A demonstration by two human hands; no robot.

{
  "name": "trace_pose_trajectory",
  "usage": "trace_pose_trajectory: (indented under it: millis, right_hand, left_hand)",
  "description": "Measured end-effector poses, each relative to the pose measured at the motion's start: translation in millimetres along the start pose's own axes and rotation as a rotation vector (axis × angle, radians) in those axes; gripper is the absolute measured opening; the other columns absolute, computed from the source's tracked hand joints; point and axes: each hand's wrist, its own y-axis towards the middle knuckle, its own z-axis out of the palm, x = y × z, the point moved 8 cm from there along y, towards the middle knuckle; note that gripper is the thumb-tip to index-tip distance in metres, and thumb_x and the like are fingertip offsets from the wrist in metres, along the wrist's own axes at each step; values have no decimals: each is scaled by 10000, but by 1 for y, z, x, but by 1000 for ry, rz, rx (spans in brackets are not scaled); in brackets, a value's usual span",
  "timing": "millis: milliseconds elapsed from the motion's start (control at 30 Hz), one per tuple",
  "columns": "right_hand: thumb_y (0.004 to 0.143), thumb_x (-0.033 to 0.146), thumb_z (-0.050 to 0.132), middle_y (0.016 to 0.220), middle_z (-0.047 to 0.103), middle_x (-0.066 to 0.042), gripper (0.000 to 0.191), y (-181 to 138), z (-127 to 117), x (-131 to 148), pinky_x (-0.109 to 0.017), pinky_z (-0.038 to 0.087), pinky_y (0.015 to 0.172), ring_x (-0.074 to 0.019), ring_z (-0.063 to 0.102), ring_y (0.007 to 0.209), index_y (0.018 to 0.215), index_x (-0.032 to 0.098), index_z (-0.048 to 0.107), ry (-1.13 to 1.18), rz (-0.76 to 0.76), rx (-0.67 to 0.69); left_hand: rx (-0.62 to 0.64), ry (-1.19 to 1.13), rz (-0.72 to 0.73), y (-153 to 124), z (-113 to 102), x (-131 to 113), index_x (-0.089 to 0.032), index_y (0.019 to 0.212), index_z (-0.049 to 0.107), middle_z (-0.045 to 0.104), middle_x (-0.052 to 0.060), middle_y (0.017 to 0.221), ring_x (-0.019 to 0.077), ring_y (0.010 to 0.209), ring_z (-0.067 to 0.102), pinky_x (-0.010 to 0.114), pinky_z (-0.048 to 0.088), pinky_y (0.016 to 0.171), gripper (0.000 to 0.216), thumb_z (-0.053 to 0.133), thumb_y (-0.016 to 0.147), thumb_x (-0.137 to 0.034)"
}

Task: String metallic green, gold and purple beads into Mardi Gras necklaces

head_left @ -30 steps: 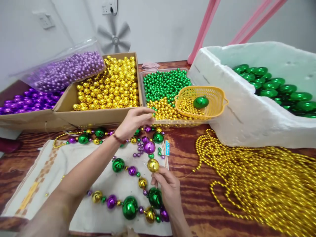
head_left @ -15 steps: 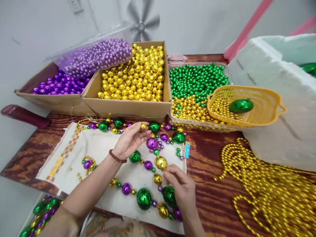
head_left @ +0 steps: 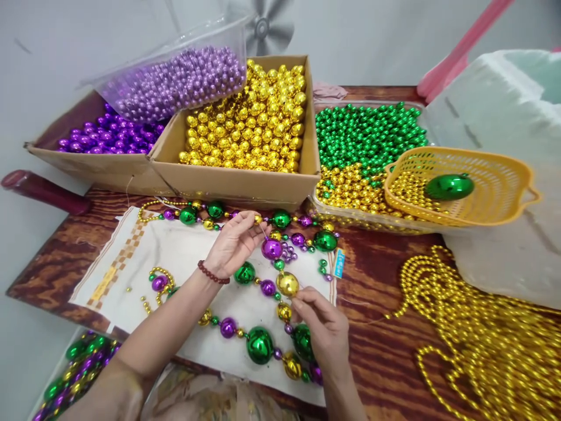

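My left hand (head_left: 236, 240), a dark bead bracelet on its wrist, pinches a small gold bead (head_left: 258, 220) between thumb and fingertips. A thin string runs from it down to a shiny purple ball (head_left: 272, 249), followed by a small green bead (head_left: 279, 265) and a larger gold ball (head_left: 287, 284). At that gold ball's lower right edge, the thumb and forefinger of my right hand (head_left: 322, 324) are closed on the strand. The bead garland (head_left: 259, 345) of green, purple and gold balls loops over a white cloth (head_left: 197, 345). My right hand partly hides a green ball (head_left: 302, 342).
Behind stand a box of gold balls (head_left: 319, 169), a box of purple balls (head_left: 87, 162) and a tub (head_left: 324, 207) of green and gold beads. A yellow basket (head_left: 504, 193) rests on the tub. Gold bead strands (head_left: 495, 339) lie right, beside a white foam box (head_left: 491, 251).
The whole view has shifted slightly, with the boxes and basket appearing higher and farther outward. Both hands keep the same grips, with little movement relative to the beads.
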Motion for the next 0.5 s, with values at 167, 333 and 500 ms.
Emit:
trace_pose_trajectory:
  millis: [167, 333, 500]
  right_hand:
    - [900, 313, 627, 600, 544, 13, 204, 0, 2, -3, -238, 421, 524, -126, 528, 544, 747, 183, 661, -24, 10, 12]
    - [898, 326, 624, 590, 551, 9, 211, 0, 1, -6, -245, 421, 532, -131, 522, 543, 749, 183, 664, -50, 28, -15]
    - [884, 341, 638, 583, 559, 11, 210, -1, 1, -7, -244, 426, 545, -132, 530, 542, 747, 184, 668, -56, 47, -43]
  left_hand:
    - [-7, 61, 48, 0, -2, -2, -138, 827, 642, 655, -8, 789, 108, 780, 668, 276, 546, 849, 106, 743, 797, -133]
    - [-9, 118, 106, 0, -1, -5, -150, 838, 634, 634, -20, 796, 107, 792, 658, 320, 530, 898, 156, 773, 767, -158]
    - [7, 180, 266, -5, 2, -10, -162, 880, 663, 649, -16, 816, 114, 795, 674, 293, 523, 881, 227, 809, 706, -154]
